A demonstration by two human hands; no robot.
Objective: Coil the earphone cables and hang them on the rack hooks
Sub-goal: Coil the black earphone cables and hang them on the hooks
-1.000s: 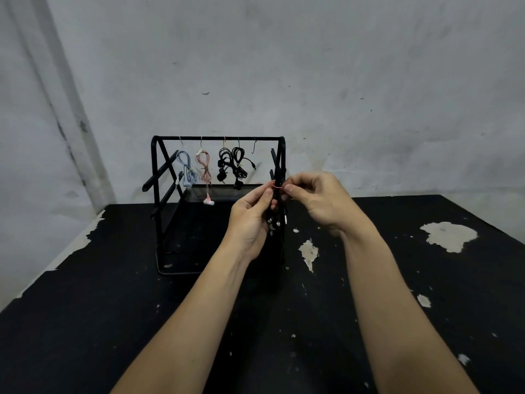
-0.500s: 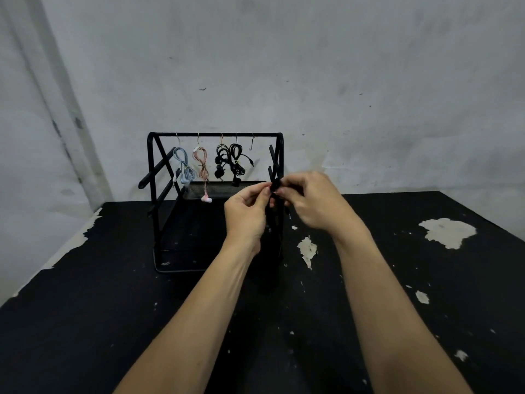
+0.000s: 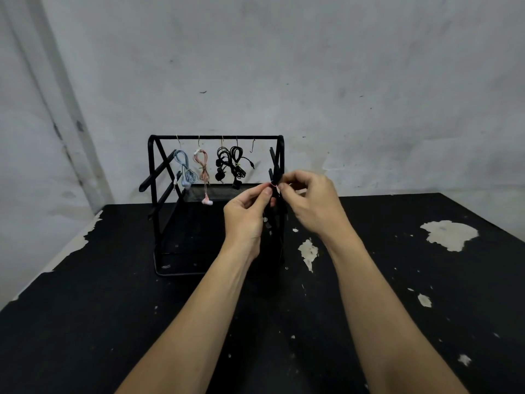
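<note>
Since the last frame both hands have lifted slightly, still meeting at the rack's right end. Left hand (image 3: pixel 246 213) and right hand (image 3: pixel 311 200) pinch a black earphone bundle (image 3: pixel 270 220) with a small red tie (image 3: pixel 273 183) between fingertips, above the black table (image 3: pixel 85 322) with peeled paint. Behind, the black rack (image 3: pixel 216 137) holds four coiled earphones before a stained grey wall (image 3: pixel 341 81).

Rack (image 3: pixel 153 194) on table (image 3: pixel 85 322) at 11 o'clock, wall (image 3: pixel 341 66) behind. Four earphone coils (image 3: pixel 229 166) hang L→R on top bar; spare hook (image 3: pixel 252 145) at R end. Both hands (image 3: pixel 311 203) at rack's R post.
</note>
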